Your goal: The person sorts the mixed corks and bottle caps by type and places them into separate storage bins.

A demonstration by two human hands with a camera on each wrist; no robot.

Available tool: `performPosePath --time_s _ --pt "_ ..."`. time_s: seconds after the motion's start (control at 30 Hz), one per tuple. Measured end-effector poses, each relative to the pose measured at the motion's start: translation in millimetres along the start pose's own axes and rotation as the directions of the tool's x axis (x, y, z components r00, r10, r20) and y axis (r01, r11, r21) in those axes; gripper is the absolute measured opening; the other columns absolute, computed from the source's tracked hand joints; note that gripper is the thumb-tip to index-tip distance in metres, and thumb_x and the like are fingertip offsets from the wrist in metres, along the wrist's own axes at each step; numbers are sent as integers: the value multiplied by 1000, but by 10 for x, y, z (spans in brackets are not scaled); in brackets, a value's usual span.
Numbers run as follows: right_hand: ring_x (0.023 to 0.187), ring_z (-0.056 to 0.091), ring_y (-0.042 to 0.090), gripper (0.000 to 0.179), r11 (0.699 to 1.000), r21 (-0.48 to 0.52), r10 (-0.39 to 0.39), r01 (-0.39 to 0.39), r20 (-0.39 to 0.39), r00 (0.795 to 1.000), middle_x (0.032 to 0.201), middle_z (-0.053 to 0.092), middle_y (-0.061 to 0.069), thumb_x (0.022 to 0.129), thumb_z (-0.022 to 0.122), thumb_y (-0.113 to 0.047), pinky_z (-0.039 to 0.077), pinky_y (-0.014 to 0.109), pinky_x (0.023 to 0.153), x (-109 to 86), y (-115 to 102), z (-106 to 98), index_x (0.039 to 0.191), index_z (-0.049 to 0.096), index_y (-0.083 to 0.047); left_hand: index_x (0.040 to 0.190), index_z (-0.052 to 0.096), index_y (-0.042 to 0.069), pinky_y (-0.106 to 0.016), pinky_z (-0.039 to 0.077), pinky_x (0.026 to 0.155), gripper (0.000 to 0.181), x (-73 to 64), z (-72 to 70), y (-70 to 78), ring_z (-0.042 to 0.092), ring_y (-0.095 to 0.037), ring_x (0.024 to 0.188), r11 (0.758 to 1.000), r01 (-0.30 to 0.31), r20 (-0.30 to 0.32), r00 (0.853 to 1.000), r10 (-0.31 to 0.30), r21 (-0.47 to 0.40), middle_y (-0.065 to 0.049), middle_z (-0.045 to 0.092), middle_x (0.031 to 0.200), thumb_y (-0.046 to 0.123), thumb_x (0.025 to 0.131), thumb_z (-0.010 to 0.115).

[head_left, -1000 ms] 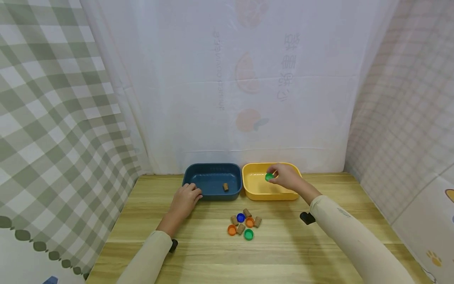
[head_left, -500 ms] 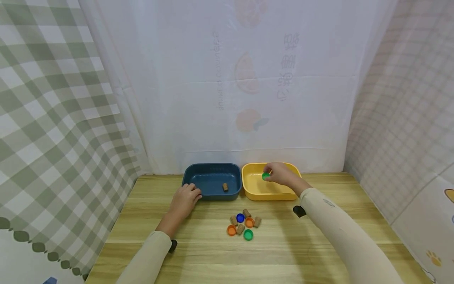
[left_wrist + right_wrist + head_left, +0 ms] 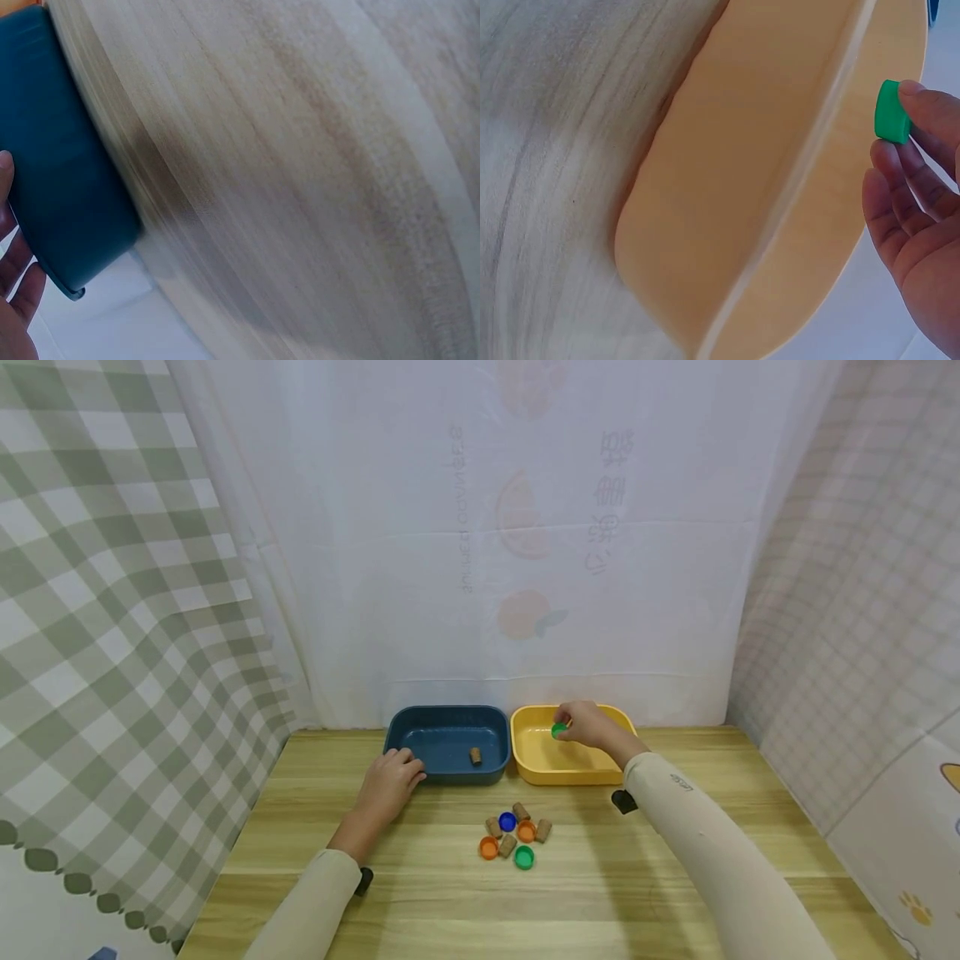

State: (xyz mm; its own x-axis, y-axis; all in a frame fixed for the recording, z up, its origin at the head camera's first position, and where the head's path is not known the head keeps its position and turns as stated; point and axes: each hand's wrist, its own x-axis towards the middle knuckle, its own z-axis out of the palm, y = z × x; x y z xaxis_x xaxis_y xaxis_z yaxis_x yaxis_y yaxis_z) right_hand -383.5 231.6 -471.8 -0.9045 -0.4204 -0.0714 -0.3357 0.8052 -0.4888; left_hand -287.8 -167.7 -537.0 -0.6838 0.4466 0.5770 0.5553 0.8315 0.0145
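Blue tray (image 3: 438, 747) and yellow tray (image 3: 566, 777) looked plastic, smooth, glossy inside; green cap (image 3: 891, 112), smooth plastic too. Corks (image 3: 507, 846) appeared matt, rough (speckled, by their look). Tabletop (image 3: 450, 914) showed wood grain. Backdrop (image 3: 360, 610) was creased cloth; sleeves (image 3: 727, 860), smooth matt fabric

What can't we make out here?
Head: part of the yellow bin, behind the right hand.
Head: right sleeve print, too small to read.
Left wrist: part of the left hand, cut off by the left edge.
Left wrist: inside of the blue bin, hidden by its wall.
Right wrist: part of the green cap, behind the thumb.
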Motion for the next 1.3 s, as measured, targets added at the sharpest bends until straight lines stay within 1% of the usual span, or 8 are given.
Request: performPosePath --time_s 0.27,0.5,0.63,0.83,0.93,1.03,1.2,1.3 --pt "101 66 32 26 1000 9 13 -13 -18 1000 110 70 18 93 76 -11 57 45 87 -19 35 32 115 68 2 85 75 17 -32 45 63 9 -2 -8 9 49 -19 70 1000 8 9 1000 -8 -6 2 58 80 19 86 84" --pt "108 65 37 35 1000 5 23 -23 -29 999 115 68 22 93 77 -11 55 50 95 -49 57 60 121 65 7 85 75 16 -32 45 63 9 1 5 12 49 -19 70 1000 7 10 1000 -7 -4 1 58 80 19 86 84" --pt "106 66 35 33 999 17 36 -35 -24 999 114 69 21 94 76 -11 56 48 92 -76 85 70 120 65 6 85 75 16 -33 45 63 9 2 4 13 50 -19 70 1000 2 -1 1000 -2 -12 2 58 80 19 86 84" --pt "106 67 35 36 999 27 24 -23 -26 999 117 69 22 95 75 -12 57 47 89 -112 114 81 123 65 7 85 75 16 -32 45 62 10 3 15 1 51 -19 70 1000 -4 -21 1000 4 -8 1 58 80 18 85 85" --pt "105 67 35 36 999 50 15 -13 -34 999 118 68 24 95 74 -11 58 46 87 -136 126 89 124 64 8 85 75 16 -32 45 62 10 3 21 -4 51 -19 70 1000 -2 -19 1000 2 1 2 58 80 19 85 85" --pt "103 68 35 36 995 96 14 -9 -42 999 119 67 25 96 73 -10 58 46 86 -186 127 91 125 63 8 85 75 16 -31 44 62 11 1 26 -5 50 -18 70 1000 2 -13 1000 -2 5 2 58 80 19 85 85" --pt "97 70 30 34 990 142 9 1 -71 997 120 67 23 96 74 -11 60 43 83 -283 126 103 124 65 6 85 75 16 -32 45 63 10 0 16 -1 50 -19 71 1000 3 -3 1000 -3 -7 1 58 81 17 85 85" --pt "97 70 30 33 987 157 -15 31 -107 994 120 68 23 95 75 -11 60 42 81 -337 123 120 122 66 5 86 75 16 -33 46 64 9 2 7 -4 51 -20 71 1000 3 -6 1000 -3 -7 1 59 82 18 85 85"
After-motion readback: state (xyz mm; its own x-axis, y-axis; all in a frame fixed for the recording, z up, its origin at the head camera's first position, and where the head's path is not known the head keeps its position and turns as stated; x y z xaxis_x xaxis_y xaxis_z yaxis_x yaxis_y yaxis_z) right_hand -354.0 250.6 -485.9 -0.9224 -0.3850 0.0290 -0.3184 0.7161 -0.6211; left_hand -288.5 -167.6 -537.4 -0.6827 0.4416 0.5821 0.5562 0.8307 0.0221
